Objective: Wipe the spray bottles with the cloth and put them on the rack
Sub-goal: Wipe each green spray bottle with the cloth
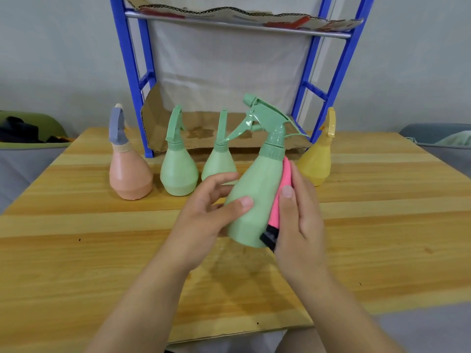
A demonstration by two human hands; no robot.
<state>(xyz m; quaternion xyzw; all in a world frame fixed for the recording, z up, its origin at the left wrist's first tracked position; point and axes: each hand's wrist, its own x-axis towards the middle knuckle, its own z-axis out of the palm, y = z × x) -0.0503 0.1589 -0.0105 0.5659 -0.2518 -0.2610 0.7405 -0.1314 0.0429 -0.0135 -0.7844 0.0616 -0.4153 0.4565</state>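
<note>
I hold a green spray bottle (254,197) tilted above the wooden table (102,250). My left hand (206,212) grips its body from the left, thumb across the front. My right hand (300,217) presses a pink cloth (280,200) with a black edge against the bottle's right side. Behind stand a peach bottle with a grey trigger (130,171), two more green bottles (178,169) (219,161), and a yellow bottle (316,161). The blue rack (132,80) stands at the table's far edge.
Cardboard sheets line the rack's lower shelf (198,133) and upper shelf (229,14). A green bin (30,128) sits beyond the table at far left, a grey bin (438,136) at far right. The table's near edge is close to my body.
</note>
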